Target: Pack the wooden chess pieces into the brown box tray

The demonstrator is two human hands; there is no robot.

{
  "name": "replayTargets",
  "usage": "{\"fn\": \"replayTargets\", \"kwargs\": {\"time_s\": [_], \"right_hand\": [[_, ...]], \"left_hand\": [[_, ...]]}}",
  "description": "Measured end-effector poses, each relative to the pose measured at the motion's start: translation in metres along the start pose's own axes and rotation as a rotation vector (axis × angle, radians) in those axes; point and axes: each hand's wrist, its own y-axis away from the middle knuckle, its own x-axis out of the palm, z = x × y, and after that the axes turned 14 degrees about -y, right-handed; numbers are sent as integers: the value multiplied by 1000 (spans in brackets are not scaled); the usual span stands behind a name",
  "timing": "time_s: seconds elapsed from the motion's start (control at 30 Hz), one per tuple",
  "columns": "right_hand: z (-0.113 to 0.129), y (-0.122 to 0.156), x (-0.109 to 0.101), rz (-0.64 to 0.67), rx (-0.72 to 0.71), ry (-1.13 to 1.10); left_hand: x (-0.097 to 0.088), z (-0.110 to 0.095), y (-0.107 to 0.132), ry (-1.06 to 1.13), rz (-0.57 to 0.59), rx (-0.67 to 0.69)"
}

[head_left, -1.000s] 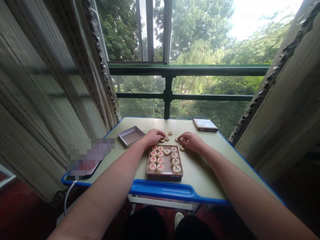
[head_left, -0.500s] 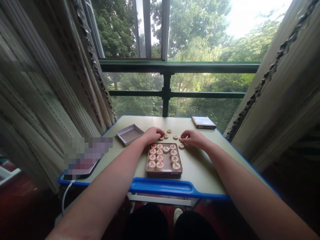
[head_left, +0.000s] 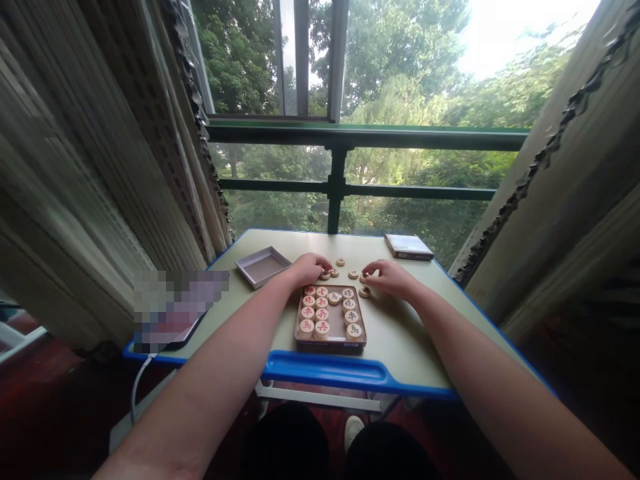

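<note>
My left hand (head_left: 311, 269) is at the far left corner of an open box (head_left: 340, 344), its fingers closed on a round Chinese chess piece (head_left: 325, 275); the grip is partly hidden. Across from it, my right hand (head_left: 387, 277) pinches another Chinese chess piece (head_left: 363, 277) on the table. Inside the box, red-marked pieces (head_left: 322, 314) fill two columns on the left. Black-marked pieces (head_left: 352, 317) line the right side, and one more black piece (head_left: 334, 299) lies between at the top. Loose pieces (head_left: 353, 274) are scattered between and below my hands.
An empty grey box lid (head_left: 264, 267) lies left of my left hand. A flat case (head_left: 409, 247) rests at the table's far right. On the left, a blurred-out device (head_left: 183, 317) has a white cable (head_left: 135, 387). The table (head_left: 415, 360) has a blue edge.
The view has shifted slightly. Both hands stay at nearly the same places among the loose pieces, and the pieces in the box look unchanged.
</note>
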Motion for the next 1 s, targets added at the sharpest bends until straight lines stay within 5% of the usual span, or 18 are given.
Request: {"fn": "replayTargets", "kwargs": {"time_s": [0.47,0.67,0.87,1.0], "right_hand": [[-1,-1,0,-7,29,0],[-3,-2,1,-19,25,-12],[-8,-6,11,-47,-147,-15],[-11,-9,17,-14,-204,4]], "left_hand": [[0,1,-2,-56,-12,26],[-5,8,-4,-197,-173,-60],[0,12,-8,-331,-90,130],[1,10,-8,-368,-93,130]]}}
